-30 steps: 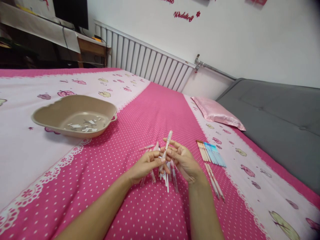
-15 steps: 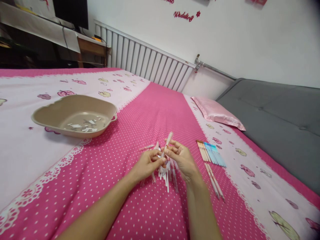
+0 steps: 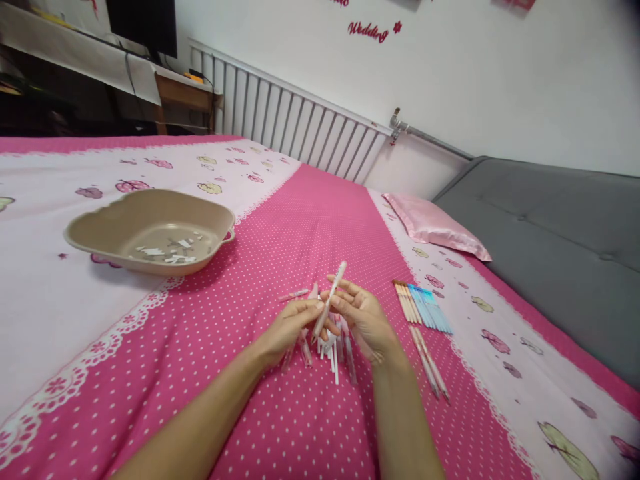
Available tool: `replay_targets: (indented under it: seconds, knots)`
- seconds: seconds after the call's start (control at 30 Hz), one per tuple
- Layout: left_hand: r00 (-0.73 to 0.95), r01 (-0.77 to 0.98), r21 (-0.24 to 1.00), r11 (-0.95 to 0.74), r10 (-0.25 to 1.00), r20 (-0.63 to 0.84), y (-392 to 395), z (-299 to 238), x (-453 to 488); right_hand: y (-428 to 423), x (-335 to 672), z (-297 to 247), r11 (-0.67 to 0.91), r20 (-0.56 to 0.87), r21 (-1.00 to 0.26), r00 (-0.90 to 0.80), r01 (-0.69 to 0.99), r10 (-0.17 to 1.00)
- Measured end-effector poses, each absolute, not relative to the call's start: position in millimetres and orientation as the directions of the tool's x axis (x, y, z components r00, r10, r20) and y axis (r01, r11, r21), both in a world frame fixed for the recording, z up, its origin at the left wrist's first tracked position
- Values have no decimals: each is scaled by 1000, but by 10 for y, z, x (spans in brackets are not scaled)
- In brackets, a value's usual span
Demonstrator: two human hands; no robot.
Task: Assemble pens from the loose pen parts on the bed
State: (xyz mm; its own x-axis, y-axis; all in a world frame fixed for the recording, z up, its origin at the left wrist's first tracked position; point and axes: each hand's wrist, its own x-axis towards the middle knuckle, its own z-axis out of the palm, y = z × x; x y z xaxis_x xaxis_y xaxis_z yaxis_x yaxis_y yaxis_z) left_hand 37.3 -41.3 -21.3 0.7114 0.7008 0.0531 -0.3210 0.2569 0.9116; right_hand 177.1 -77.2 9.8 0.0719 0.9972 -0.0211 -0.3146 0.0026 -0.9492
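Note:
A pale pink-white pen [image 3: 338,276] is held at a slant over the bed, its pointed end down and to the left. My right hand [image 3: 370,321] pinches it around the middle between thumb and fingers. From the other side, the closed thumb and fingers of my left hand [image 3: 287,328] also grip it, lower along the barrel. Beneath both hands lies a loose pile of white refill-like sticks [image 3: 335,363] and clear-pink pen parts [image 3: 350,353], partly hidden by the fingers. A single pink pen part [image 3: 293,295] rests just beyond my left hand.
Two pink pens [image 3: 429,363] lie to the right, below a row of peach pens [image 3: 404,303] and blue pens [image 3: 429,308]. A beige basin [image 3: 115,230] holding small white and grey pieces stands at left. A pink pillow [image 3: 435,227] sits near the grey headboard [image 3: 545,233].
The pen now shows its full length with the pointed end visible; before, my left fingers covered its lower part. My left hand has shifted slightly left along it. The other things are unmoved.

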Motion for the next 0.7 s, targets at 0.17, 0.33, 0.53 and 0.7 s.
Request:
replay_targets:
  seconds: [0.17,0.33,0.53,0.7]
  knots:
    - [722,-298,907,296,691,12,-419,-228,363,-774,1761,110,-2,-35,-947,96,-322,995]
    - [707,-286,930,229,705,44,-392,-253,365,-777,1758,120,2,-32,-950,104,-312,994]
    - [664,-285,946,153,743,80,-387,-248,367,-766,1754,77,8,-26,-949,104,-315,994]
    - [611,-369,913,174,785,98,-393,-247,372,-775,1729,87,2,-21,-960,79,-280,997]
